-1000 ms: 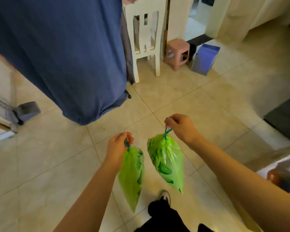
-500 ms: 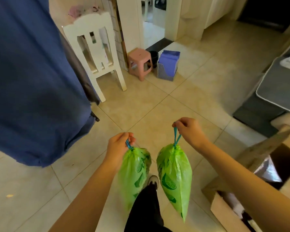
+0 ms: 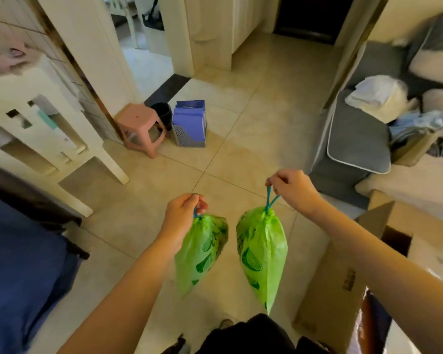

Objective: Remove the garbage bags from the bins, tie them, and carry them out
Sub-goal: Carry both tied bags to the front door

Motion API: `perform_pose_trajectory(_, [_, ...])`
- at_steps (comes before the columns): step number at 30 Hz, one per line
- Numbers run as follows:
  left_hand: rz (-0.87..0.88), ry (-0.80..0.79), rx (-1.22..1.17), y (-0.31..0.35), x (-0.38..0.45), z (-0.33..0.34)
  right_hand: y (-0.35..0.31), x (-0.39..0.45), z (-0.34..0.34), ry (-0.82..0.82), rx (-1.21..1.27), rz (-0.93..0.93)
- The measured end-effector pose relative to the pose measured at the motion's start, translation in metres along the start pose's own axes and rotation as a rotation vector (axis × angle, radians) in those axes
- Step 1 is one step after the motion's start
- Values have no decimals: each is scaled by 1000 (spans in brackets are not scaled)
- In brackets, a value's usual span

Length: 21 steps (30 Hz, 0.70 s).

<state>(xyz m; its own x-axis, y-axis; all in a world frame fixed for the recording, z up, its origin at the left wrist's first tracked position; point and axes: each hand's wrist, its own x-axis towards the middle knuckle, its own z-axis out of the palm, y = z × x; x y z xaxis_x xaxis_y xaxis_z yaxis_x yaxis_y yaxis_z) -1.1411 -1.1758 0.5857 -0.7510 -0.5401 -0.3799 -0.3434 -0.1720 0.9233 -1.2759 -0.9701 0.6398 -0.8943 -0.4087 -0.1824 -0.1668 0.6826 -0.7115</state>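
Two green garbage bags with dark green print hang over the tiled floor, each drawn closed by a blue drawstring. My left hand [image 3: 183, 213] is shut on the drawstring of the left garbage bag [image 3: 202, 251]. My right hand [image 3: 293, 190] pinches the blue loop of the right garbage bag [image 3: 262, 254], held a little higher. The bags hang side by side, close but apart. Below them I see my dark trouser leg and a shoe.
An open cardboard box [image 3: 343, 272] stands at the lower right. A grey sofa [image 3: 356, 141] with laundry is on the right. A white chair [image 3: 62, 139], pink stool [image 3: 141, 123], small black bin [image 3: 162, 112] and blue folder rack [image 3: 189, 123] stand at left. Blue cloth [image 3: 21, 272] hangs at lower left. A doorway [image 3: 307, 19] lies ahead.
The view has swung right and forward: the blue cloth slid to the left edge, and the sofa and cardboard box came into view. Both hands keep hold of their bags.
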Motion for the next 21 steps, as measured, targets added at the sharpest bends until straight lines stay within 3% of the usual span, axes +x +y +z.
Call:
perform_pose_trajectory(8, [53,-28,30,69,172,73,13,173,-57,50,67,15])
perform_pose_trajectory(16, [240,16,367,152,318,137,11,343,-114,60,156,41])
perform_pose_trajectory(21, [216,-11,293,187,415,169,13,439,-129,110,200,71])
